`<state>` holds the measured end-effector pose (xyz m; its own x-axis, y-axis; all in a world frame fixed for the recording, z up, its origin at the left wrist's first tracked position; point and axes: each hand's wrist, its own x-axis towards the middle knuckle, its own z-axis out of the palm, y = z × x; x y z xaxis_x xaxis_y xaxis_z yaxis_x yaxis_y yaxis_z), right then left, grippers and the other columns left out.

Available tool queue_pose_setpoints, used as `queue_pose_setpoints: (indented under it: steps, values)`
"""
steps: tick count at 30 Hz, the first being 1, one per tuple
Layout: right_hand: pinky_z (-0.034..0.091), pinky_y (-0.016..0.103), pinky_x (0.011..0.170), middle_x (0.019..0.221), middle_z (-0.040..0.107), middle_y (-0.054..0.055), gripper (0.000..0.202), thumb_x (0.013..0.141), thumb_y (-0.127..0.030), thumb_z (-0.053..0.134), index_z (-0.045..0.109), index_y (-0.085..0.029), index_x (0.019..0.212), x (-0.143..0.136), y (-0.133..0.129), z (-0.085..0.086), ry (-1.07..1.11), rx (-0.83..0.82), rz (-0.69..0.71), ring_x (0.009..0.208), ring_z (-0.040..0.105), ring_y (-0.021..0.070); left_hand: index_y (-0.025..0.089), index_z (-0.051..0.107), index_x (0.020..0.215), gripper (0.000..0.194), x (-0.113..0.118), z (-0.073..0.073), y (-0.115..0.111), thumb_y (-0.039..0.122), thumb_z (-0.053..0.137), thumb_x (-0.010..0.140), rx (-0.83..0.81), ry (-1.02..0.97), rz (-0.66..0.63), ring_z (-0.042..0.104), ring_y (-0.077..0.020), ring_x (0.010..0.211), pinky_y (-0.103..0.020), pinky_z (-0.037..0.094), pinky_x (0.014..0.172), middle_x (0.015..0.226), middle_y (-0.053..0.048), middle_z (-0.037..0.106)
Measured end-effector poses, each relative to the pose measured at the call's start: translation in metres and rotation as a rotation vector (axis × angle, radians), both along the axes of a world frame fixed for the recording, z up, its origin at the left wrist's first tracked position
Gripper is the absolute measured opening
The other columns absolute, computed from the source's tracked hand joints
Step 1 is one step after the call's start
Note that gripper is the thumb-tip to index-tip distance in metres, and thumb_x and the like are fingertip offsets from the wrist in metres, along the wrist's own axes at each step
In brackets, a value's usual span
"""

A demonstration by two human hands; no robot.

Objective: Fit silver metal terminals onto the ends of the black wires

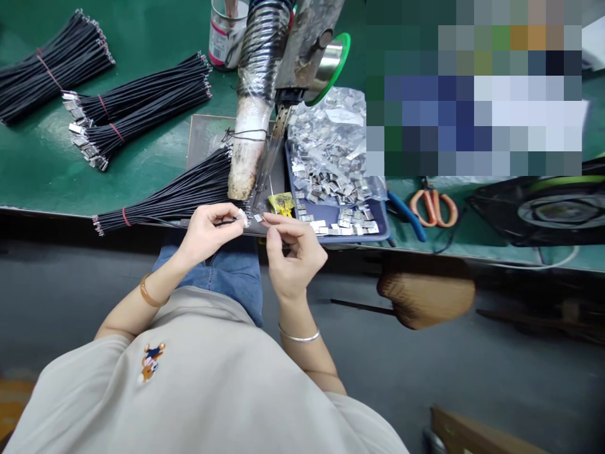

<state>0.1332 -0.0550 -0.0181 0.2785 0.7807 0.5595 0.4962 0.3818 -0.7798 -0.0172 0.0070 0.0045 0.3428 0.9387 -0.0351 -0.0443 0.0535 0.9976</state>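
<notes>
My left hand (210, 232) is closed, its thumb and fingers pinched near the ends of a bundle of black wires (179, 192) tied with a red band. Something small and whitish shows at its fingertips. Close to its right, my right hand (295, 249) is pinched too, beside a small metal piece (258, 217); whether it grips that piece is unclear. A soldering tool (273, 157) points down just above both hands. Beyond the right hand, a blue tray (384, 221) bears loose metal clips (350, 221) and a plastic bag of clips (331, 139).
A taped duct (248, 139) hangs over the wires. Tied wire bundles (146, 85) lie at the back left. A jar (227, 38) and a green-rimmed solder spool (331, 66) stand behind. Orange-handled scissors (432, 208), blue-handled pliers (409, 217) and a fan (553, 211) are on the right.
</notes>
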Motion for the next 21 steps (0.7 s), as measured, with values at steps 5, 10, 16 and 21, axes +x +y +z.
queue_pose_setpoints:
  steps: [5,10,16,21]
  values:
    - [0.064,0.035,0.084,0.103,0.079,0.007,0.012,0.088,-0.011,0.066,0.063,-0.023,0.087,0.0019,0.0024,-0.0002,-0.138,0.065,0.039,0.094,0.078,0.0199,0.013,0.071,0.066,0.016,0.0026,0.003,0.0006,0.028,0.07,0.071,-0.018,0.009,0.042,0.055,-0.0111,0.061,-0.022,0.045,0.061,0.065,-0.002,0.067]
    - [0.064,0.033,0.079,0.102,0.08,0.006,0.017,0.085,-0.006,0.066,0.062,-0.023,0.088,0.0045,0.005,-0.0018,-0.241,0.141,0.04,0.091,0.078,0.0195,0.013,0.068,0.06,0.02,0.005,0.0056,0.0012,0.029,0.068,0.072,-0.002,0.053,0.06,0.048,-0.0095,0.056,-0.022,0.039,0.056,0.058,0.0,0.061]
    - [0.064,0.031,0.077,0.101,0.08,0.007,0.019,0.084,-0.005,0.067,0.062,-0.022,0.087,0.0074,0.0084,-0.0029,-0.265,0.162,0.044,0.089,0.079,0.0192,0.012,0.069,0.061,0.02,0.0054,0.0052,0.0019,0.03,0.068,0.071,0.026,0.089,0.074,0.048,-0.0098,0.056,-0.023,0.038,0.055,0.057,-0.001,0.062]
    - [0.065,0.032,0.078,0.101,0.08,0.007,0.018,0.085,-0.006,0.067,0.062,-0.023,0.087,0.0078,0.01,-0.0044,-0.249,0.169,0.07,0.089,0.079,0.0191,0.012,0.068,0.058,0.021,0.0068,0.0051,0.0016,0.029,0.066,0.07,0.037,0.107,0.093,0.045,-0.009,0.054,-0.022,0.035,0.054,0.056,-0.001,0.059]
